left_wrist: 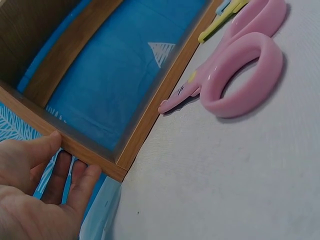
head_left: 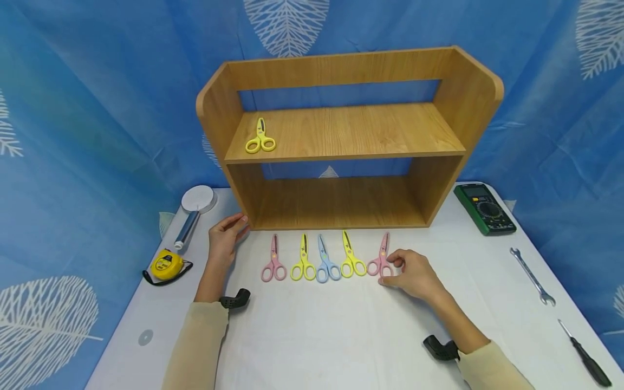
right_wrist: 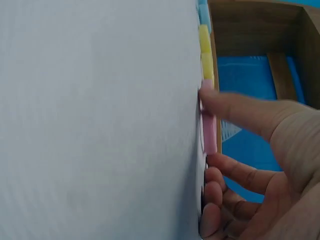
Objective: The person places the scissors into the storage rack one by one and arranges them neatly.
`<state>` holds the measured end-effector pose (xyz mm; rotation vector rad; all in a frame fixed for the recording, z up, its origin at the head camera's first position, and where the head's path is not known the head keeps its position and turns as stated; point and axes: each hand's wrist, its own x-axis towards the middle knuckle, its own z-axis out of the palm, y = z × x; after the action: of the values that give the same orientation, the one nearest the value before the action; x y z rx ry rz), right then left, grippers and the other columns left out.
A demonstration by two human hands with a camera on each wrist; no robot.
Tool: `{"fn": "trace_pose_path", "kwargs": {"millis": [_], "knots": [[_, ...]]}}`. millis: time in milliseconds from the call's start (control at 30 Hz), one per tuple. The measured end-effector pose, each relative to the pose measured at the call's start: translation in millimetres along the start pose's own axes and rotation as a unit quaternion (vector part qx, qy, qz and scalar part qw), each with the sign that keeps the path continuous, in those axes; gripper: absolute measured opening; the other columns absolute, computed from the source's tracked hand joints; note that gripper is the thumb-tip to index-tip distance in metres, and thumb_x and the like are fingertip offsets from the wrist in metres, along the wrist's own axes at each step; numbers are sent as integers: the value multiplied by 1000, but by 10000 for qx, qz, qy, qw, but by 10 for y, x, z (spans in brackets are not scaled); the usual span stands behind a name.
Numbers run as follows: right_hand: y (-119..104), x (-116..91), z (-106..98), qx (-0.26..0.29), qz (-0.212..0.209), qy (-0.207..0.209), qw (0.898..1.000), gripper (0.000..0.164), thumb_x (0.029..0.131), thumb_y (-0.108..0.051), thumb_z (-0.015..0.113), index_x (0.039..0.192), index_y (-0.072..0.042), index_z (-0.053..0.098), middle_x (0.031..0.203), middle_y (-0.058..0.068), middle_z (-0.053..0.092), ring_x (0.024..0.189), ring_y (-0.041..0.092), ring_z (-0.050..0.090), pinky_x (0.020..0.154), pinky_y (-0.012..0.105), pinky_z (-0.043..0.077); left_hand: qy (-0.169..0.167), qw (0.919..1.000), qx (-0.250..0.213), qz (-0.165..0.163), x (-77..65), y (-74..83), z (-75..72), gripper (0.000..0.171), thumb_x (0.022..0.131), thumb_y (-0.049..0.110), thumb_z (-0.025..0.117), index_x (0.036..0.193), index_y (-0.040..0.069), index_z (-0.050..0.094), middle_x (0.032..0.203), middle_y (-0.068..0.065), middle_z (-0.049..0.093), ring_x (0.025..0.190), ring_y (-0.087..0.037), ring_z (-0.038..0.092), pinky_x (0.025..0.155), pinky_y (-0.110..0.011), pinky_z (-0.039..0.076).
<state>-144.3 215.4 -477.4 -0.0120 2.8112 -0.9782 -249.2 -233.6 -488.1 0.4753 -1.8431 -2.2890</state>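
Observation:
My right hand (head_left: 411,275) is at the right end of a row of scissors, pinching the handle loops of the pink scissors (head_left: 384,250) between thumb and index finger. In the right wrist view, the thumb lies on the near loop. My left hand (head_left: 226,238) touches the lower left front corner of a wooden shelf (head_left: 341,222), its fingertips at the side panel's edge. Leftward from the held pair lie yellow scissors (head_left: 348,246), blue scissors (head_left: 323,252), yellow scissors (head_left: 304,250) and pink scissors (head_left: 274,249), blades toward the shelf. Another yellow pair (head_left: 260,130) rests on the upper board.
At left lie a yellow tape measure (head_left: 167,265) and a blue-handled tool (head_left: 187,230) by a round white object (head_left: 199,199). To the right are a green multimeter (head_left: 485,209), a wrench (head_left: 533,276) and a screwdriver (head_left: 585,352). A blue leaf-print cloth (head_left: 97,135) hangs behind.

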Motion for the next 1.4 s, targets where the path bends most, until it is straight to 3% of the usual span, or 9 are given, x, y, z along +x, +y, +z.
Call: {"fn": "trace_pose_path", "kwargs": {"millis": [233,467,667,867,1000,1133,1400], "knots": [[5,-29,4,141,212,76,9996,43,81,-24,87,115,-2,71,96,7,66,86,21,55,67,27,47,5,10000,-10,-8,-5,-15,-11,13,90,7,80,102,11,78,95,3,73,94,-14,74,94,-35,63],[-33,-117,-201,715,76,-31,9974,41,88,-20,80,123,-2,69,81,2,71,73,17,59,57,25,48,-39,9999,61,-79,1,-23,-27,17,91,6,78,108,7,76,94,4,72,94,-14,74,92,-33,64],[-430,-238,-614,1201,-453,-224,9915,43,91,-20,79,130,-4,67,88,4,74,81,21,66,67,25,57,-62,9996,223,-134,-12,-9,-44,26,93,6,76,118,2,73,97,5,72,96,-14,74,95,-34,63],[-1031,-227,-1075,1685,-1390,-68,9758,40,95,-24,78,131,-10,67,97,7,76,89,19,71,77,22,61,-95,9991,366,-177,-7,6,-36,40,93,11,77,129,-3,67,101,5,72,101,-15,73,99,-35,61],[-1466,-42,-1257,1742,-1617,297,9709,42,94,-27,79,132,-13,68,98,8,75,91,20,68,75,20,60,-34,9992,359,-173,-1,3,-23,38,93,10,76,128,-3,68,100,4,71,101,-15,72,96,-34,62],[-1836,272,-1330,1641,-1548,561,9726,46,93,-32,80,134,-16,68,100,8,74,93,20,64,74,20,57,13,9995,250,-169,-1,5,-5,35,93,6,76,126,-3,69,98,4,71,97,-12,72,94,-33,63],[-2307,886,-1290,1629,-1597,476,9725,44,95,-27,76,134,-7,67,98,7,74,85,16,62,62,21,46,11,9994,289,-178,7,21,23,36,93,8,77,126,-2,69,100,4,71,94,-10,73,96,-35,62]]}}
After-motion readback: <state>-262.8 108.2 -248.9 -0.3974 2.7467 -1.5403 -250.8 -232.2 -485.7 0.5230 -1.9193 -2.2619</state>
